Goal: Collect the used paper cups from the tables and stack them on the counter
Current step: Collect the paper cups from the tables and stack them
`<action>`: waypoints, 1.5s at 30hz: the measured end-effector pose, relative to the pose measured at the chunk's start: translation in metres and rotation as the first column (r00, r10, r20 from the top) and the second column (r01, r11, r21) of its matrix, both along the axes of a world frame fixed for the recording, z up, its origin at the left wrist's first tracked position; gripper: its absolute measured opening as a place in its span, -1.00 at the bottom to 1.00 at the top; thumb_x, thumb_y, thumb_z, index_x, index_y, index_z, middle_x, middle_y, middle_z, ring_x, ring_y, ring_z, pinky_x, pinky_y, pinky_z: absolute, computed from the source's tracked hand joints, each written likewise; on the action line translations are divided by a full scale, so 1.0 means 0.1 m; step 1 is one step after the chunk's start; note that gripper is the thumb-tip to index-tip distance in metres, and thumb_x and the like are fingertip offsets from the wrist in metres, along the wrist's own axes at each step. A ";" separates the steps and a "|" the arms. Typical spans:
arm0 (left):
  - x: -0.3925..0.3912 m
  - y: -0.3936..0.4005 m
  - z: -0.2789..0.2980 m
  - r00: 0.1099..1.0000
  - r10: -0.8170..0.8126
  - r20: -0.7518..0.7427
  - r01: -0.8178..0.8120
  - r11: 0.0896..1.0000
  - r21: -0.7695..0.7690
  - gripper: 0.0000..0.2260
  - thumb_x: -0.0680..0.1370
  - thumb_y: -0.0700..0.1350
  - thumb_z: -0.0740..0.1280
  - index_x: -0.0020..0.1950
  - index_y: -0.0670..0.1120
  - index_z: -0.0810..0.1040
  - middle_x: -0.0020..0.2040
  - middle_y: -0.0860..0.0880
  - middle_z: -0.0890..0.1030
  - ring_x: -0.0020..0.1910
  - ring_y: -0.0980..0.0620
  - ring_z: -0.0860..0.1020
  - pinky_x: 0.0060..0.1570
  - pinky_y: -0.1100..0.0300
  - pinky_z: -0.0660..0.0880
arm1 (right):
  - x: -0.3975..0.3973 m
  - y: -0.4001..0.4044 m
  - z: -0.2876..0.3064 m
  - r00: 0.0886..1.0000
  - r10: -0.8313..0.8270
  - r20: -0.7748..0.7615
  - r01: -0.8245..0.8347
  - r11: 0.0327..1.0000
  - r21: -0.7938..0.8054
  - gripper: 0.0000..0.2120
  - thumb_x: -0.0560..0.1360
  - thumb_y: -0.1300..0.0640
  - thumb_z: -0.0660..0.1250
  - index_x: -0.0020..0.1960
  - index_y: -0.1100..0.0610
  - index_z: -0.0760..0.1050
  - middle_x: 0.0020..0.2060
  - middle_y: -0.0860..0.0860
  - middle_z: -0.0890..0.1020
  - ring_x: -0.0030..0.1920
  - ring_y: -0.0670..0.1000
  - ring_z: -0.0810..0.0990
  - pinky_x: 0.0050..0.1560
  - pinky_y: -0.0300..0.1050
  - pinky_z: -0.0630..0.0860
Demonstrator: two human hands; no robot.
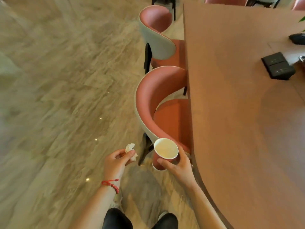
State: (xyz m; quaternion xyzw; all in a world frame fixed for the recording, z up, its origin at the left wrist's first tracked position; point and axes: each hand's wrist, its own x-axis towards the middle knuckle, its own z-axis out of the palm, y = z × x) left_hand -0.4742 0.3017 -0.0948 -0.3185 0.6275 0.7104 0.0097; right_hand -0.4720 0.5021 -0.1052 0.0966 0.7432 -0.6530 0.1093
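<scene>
Red paper cup (165, 152), cream inside and open end up, sits clasped in our right hand (177, 164), fingers wrapped around its wall; we count one cup. At nine o'clock from it, our left hand (115, 162) pinches one crumpled white tissue (130, 150). At twelve o'clock stand two pink chairs (156, 103), tucked against the brown table (239, 113) at three o'clock.

Bare forearms; red beaded bracelet (110, 185); seemingly dark trousers (117, 219).
</scene>
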 end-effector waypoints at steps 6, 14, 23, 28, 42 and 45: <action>-0.34 -1.21 0.02 0.994 0.111 -0.013 -0.111 0.993 0.032 -0.93 0.38 -0.31 0.45 -0.17 -0.19 0.64 -0.34 -0.11 0.68 -0.38 0.10 0.63 -0.35 0.34 0.57 | -0.54 -1.20 0.07 0.999 0.012 -0.032 -0.012 1.000 -0.010 -0.51 0.25 0.18 0.59 0.06 -0.13 0.48 -0.04 -0.16 0.64 -0.04 -0.26 0.59 -0.22 -0.39 0.52; -1.09 -2.39 0.06 0.994 0.099 -0.040 -0.100 0.995 -0.030 -0.92 0.41 -0.30 0.42 -0.28 -0.26 0.63 -0.37 -0.06 0.67 -0.36 0.12 0.62 -0.31 0.38 0.54 | -1.36 -2.25 0.17 0.998 0.040 -0.050 -0.039 0.999 0.013 -0.47 0.30 0.08 0.54 0.16 -0.14 0.38 0.03 -0.20 0.57 0.07 -0.18 0.55 0.05 -0.22 0.50; -2.55 -2.71 -0.09 0.998 0.041 -0.052 -0.042 0.999 -0.024 -0.90 0.39 -0.26 0.44 -0.33 -0.18 0.64 -0.37 -0.01 0.67 -0.33 0.14 0.63 -0.24 0.34 0.57 | -2.73 -2.51 0.07 0.998 -0.024 -0.063 0.027 0.998 0.062 -0.44 0.31 0.05 0.53 0.23 -0.08 0.37 0.05 -0.20 0.55 0.07 -0.17 0.54 -0.09 -0.35 0.46; -3.73 -2.82 -0.08 0.999 0.036 -0.041 -0.038 0.998 -0.046 -0.94 0.40 -0.23 0.45 -0.27 -0.13 0.65 -0.37 -0.04 0.67 -0.34 0.12 0.62 -0.25 0.35 0.56 | -3.86 -2.64 0.06 0.995 -0.050 -0.081 0.052 0.999 0.014 -0.57 0.32 0.10 0.53 0.06 -0.19 0.43 -0.02 -0.20 0.59 0.02 -0.21 0.57 -0.12 -0.35 0.53; -6.59 -3.50 0.04 0.992 0.010 -0.129 -0.015 0.999 -0.039 -0.89 0.39 -0.26 0.45 -0.33 -0.13 0.65 -0.41 -0.02 0.66 -0.36 0.12 0.62 -0.31 0.35 0.55 | -6.71 -3.30 0.14 0.994 -0.052 -0.096 0.056 0.998 0.042 -0.44 0.29 0.03 0.54 0.21 -0.10 0.38 0.03 -0.20 0.56 0.04 -0.18 0.56 -0.17 -0.38 0.52; -7.34 -3.77 -0.01 0.991 0.005 -0.130 -0.009 1.000 -0.025 -0.95 0.39 -0.26 0.46 -0.27 -0.15 0.65 -0.42 -0.01 0.66 -0.38 0.14 0.61 -0.34 0.37 0.53 | -7.41 -3.57 0.12 0.992 -0.065 -0.110 0.072 0.996 0.058 -0.44 0.24 -0.06 0.53 0.16 -0.16 0.37 0.02 -0.21 0.56 0.02 -0.28 0.54 -0.20 -0.44 0.50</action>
